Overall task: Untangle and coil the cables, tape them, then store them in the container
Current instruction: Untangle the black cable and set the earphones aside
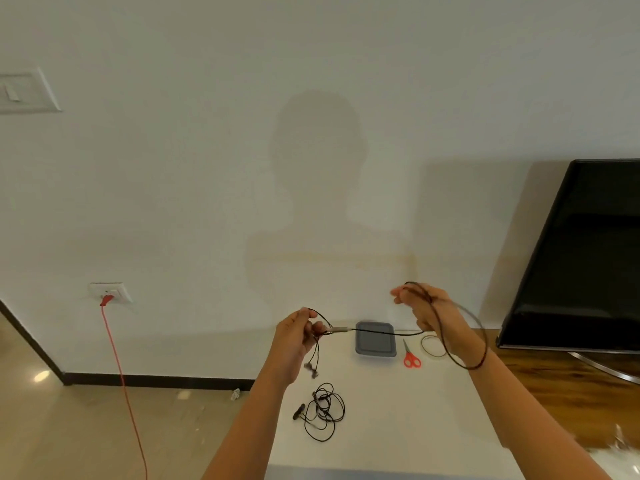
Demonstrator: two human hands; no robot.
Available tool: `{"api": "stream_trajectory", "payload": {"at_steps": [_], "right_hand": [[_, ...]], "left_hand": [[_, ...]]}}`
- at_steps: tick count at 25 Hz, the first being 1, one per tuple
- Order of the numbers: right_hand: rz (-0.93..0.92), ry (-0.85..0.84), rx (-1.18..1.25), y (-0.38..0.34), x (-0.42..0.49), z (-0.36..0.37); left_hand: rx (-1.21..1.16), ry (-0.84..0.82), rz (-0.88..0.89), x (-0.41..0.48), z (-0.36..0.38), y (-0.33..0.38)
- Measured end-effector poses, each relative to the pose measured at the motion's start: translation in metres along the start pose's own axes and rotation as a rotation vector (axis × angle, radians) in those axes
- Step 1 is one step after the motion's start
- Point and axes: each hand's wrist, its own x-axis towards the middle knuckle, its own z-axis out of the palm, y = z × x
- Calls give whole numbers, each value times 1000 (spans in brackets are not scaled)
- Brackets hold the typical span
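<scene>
A thin black earphone cable (381, 331) stretches in the air between my two hands above the white table (398, 417). My left hand (298, 336) pinches it near its small inline piece, and the earbuds (311, 370) dangle below that hand. My right hand (424, 308) is raised and holds the other part of the cable, which hangs in a large loop (457, 358) round my wrist. A second tangled black cable (322, 412) lies on the table near me. A grey container (375, 339) with its lid on sits at the back of the table.
Red-handled scissors (411, 356) lie right of the container, with a thin ring (433, 346), perhaps tape or a band, beside them. A black TV screen (581, 258) stands on wood at the right. A red cord (121, 375) hangs from a wall socket on the left.
</scene>
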Motion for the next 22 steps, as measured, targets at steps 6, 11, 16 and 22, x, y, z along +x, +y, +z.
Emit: {"api": "stream_trajectory", "payload": {"at_steps": [6, 11, 16, 22], "right_hand": [[-26, -190, -628, 15, -9, 6], [-53, -67, -612, 17, -15, 13], [1, -64, -234, 13, -26, 41], [-68, -168, -270, -1, -39, 90]], "left_hand": [[-180, 102, -44, -3, -9, 12], [-122, 43, -148, -10, -14, 13], [-7, -100, -134, -19, 4, 14], [113, -216, -76, -26, 24, 20]]}}
